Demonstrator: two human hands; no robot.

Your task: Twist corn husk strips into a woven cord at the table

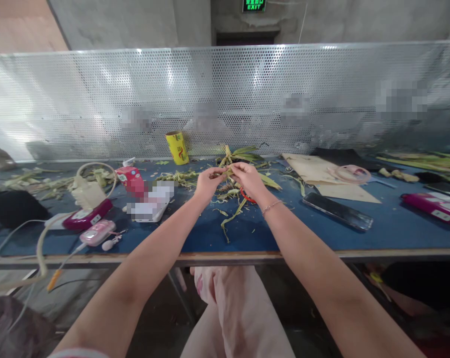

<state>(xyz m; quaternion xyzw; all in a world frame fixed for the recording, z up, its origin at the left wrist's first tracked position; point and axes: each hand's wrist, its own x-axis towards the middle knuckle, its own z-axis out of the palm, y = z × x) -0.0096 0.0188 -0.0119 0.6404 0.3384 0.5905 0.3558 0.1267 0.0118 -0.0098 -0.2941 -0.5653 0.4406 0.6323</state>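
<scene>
My left hand [209, 181] and my right hand [249, 180] meet above the middle of the blue table. The fingers of both are pinched on a small yellow-green plant piece [230, 171], whose exact shape is mostly hidden by them. Just beyond, a plant with long green leaves [247, 150] and a pale stalk lies on the tabletop. Dried leaf strips [235, 219] trail below the hands. A red ring-shaped thing [248, 197], partly covered, lies beside my right wrist, which wears a thin bracelet [271, 206].
A yellow roll [177, 148] stands near the perforated metal screen [225, 89]. To the left are a red carton [131, 180], a white device [153, 204] and cables. A dark phone [337, 212] and brown cardboard [314, 171] lie to the right.
</scene>
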